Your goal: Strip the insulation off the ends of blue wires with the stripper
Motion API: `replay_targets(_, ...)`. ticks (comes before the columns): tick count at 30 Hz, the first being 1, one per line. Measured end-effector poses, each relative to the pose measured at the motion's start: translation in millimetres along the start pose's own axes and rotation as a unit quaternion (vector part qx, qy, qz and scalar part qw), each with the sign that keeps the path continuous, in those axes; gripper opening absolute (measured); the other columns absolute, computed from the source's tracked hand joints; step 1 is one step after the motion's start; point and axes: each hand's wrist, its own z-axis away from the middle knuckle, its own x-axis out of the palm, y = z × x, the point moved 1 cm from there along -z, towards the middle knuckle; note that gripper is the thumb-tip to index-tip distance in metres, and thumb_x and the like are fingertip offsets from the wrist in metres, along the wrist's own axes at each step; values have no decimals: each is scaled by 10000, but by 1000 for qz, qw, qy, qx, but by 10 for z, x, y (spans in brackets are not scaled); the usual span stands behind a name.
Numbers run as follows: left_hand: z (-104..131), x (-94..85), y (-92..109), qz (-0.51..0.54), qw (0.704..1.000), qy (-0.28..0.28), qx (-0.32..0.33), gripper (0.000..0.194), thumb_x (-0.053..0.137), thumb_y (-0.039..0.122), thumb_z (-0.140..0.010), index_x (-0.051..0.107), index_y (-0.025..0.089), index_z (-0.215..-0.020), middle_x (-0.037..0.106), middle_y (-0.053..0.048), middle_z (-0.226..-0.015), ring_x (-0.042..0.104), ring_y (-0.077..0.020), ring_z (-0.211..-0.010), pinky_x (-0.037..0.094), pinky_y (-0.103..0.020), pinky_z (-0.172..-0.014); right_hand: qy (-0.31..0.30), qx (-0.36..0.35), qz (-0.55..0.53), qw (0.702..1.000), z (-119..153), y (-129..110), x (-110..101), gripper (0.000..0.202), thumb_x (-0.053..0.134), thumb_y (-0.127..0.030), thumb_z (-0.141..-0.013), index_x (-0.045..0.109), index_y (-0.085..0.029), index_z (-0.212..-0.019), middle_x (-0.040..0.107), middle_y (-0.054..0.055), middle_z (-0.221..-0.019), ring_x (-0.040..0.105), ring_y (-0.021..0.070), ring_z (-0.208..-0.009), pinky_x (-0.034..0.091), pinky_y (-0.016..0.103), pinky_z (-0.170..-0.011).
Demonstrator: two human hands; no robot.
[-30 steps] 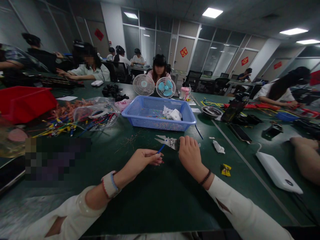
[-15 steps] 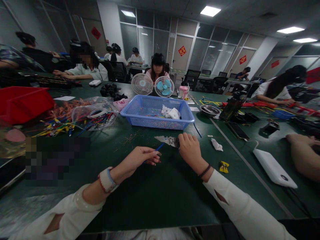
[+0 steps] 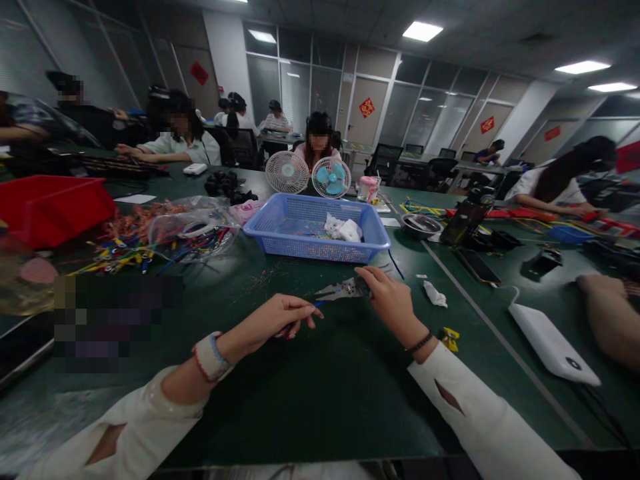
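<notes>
My left hand pinches a short blue wire between thumb and fingers, with the wire's end poking out to the right. My right hand is closed around the handles of wire strippers, whose flat metal jaws point left and look slightly parted. The jaw tips lie right by the wire's end; whether they touch it I cannot tell. Both hands are above the green table, in front of a blue plastic basket. Thin copper strands lie scattered beyond my left hand.
Bundled wires in a clear bag and a red bin are at left. Two small fans stand behind the basket. On the right are a metal bowl, crumpled tissue, a yellow wrapper, a white power bank and another person's arm.
The wire strippers have moved slightly down, bringing their jaws close to the wire. The right hand's fingers have loosened and extended along the handles. The left hand still holds the wire.
</notes>
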Motion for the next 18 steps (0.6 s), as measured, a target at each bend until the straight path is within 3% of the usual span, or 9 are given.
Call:
replay_targets(6, 5, -13, 2, 0, 1000, -15, 15, 348, 591, 431, -854, 707, 130, -987, 669, -35, -778, 388, -54, -458, 269, -195, -422, -9, -13, -18, 1000, -5, 13, 31, 618, 439, 17, -761, 486, -237, -1323, 568, 68, -1302, 623, 154, -963, 484, 245, -739)
replay_targets(12, 16, -1, 23, -3, 1000, -20, 16, 358, 591, 445, -854, 708, 130, -976, 665, -34, -754, 359, -55, -450, 261, -200, -426, -31, 11, 7, 999, -6, -9, 7, 429, 454, -23, -819, 568, -237, -1172, 614, 50, -1147, 622, 145, -872, 419, 226, -615)
replay_targets(18, 25, -51, 27, 0, 1000, -14, 14, 361, 597, 455, -842, 709, 140, -979, 654, -31, -765, 364, -57, -465, 251, -196, -422, -31, 92, 30, 995, -28, 83, -52, 328, 483, -61, -839, 580, -243, -1094, 586, 39, -1056, 583, 137, -777, 329, 242, -536)
